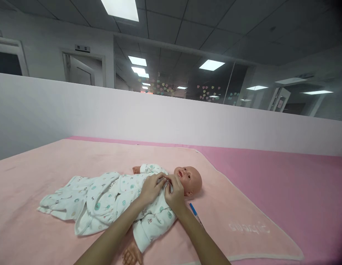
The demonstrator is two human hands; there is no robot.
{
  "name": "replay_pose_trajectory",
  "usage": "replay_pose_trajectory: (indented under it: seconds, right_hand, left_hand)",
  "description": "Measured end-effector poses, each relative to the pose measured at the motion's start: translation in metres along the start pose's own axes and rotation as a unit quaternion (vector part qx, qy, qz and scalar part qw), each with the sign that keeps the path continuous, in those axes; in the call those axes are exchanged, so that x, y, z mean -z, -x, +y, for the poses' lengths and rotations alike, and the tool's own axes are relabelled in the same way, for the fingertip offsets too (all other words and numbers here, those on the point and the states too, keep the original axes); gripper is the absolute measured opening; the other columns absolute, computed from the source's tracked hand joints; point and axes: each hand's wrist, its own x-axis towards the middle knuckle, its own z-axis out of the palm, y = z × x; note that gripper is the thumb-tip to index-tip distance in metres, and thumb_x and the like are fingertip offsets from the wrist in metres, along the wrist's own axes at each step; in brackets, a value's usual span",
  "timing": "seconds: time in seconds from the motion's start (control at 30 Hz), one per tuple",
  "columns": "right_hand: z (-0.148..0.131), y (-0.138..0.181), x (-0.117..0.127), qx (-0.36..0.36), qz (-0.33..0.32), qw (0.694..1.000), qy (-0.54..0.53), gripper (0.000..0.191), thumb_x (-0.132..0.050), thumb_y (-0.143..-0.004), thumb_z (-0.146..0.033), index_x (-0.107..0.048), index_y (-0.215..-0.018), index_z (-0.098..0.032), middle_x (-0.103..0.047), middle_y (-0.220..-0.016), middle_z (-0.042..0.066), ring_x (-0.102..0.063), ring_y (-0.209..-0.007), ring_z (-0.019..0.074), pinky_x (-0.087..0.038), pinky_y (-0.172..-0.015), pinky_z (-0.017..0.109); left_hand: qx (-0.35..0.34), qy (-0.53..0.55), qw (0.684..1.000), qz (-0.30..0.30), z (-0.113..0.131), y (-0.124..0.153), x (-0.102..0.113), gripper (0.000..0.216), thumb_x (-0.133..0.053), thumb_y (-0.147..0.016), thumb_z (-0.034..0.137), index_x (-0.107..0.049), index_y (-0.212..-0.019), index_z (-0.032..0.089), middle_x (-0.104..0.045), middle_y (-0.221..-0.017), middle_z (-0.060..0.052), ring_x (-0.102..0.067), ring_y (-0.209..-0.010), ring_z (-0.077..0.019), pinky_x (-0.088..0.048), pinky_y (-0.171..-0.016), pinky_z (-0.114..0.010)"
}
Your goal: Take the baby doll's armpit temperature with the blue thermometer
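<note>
Doll [189, 180] on its back on pink blanket [237, 209], in printed white garment [126, 189]. Left hand [152, 188] and right hand [175, 193] both pinching garment at neckline, close together. Step looks like neck closure work; next move seems to call for fine, steady control

A blue-ended pen [193, 209] lies just right of the right hand [175, 192]. A peach blanket [242, 206] extends below it; a pink mat [311, 191] lies farther right. Beyond the left hand [152, 188] stands a white partition [171, 119]; behind that, heart-shaped stickers [165, 88], an open door [81, 71] at left, and a ceiling light [121, 9] overhead.
</note>
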Motion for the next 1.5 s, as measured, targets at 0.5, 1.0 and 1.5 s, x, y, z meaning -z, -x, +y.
replay_pose_trajectory:
  seconds: [0.5,1.0,1.5]
  right_hand:
    - [0.005,0.002,-0.005,-0.016,0.007,1.0,0.009,0.029,-0.035,-0.068,-0.002,-0.053,-0.085,-0.017,-0.054,-0.08,0.005,-0.05,-0.078,0.0169,-0.043,-0.071,0.03]
    - [0.006,0.005,-0.007,0.007,0.032,0.998,0.05,0.024,-0.036,-0.071,-0.006,-0.054,-0.081,-0.017,-0.055,-0.077,0.004,-0.05,-0.074,0.016,-0.043,-0.069,0.029]
    - [0.005,0.0,-0.006,0.025,-0.091,0.991,0.092,0.02,-0.046,-0.078,-0.02,-0.057,-0.095,-0.018,-0.061,-0.087,0.006,-0.053,-0.085,0.0193,-0.042,-0.078,0.033]
  left_hand:
    - [-0.02,-0.003,1.0,0.014,-0.006,0.0,-0.002,0.035,-0.049,-0.069,0.015,-0.064,-0.099,0.024,-0.066,-0.095,-0.001,-0.056,-0.088,-0.02,-0.04,-0.081,-0.029]
    - [-0.022,-0.122,0.992,0.022,-0.013,0.0,-0.005,0.023,-0.046,-0.079,0.028,-0.063,-0.092,0.02,-0.065,-0.088,-0.004,-0.056,-0.084,-0.0192,-0.04,-0.077,-0.029]
    - [-0.056,-0.092,0.994,-0.009,-0.032,0.021,0.035,0.028,-0.054,-0.073,0.037,-0.059,-0.096,0.021,-0.062,-0.1,-0.004,-0.055,-0.094,-0.0199,-0.041,-0.085,-0.031]
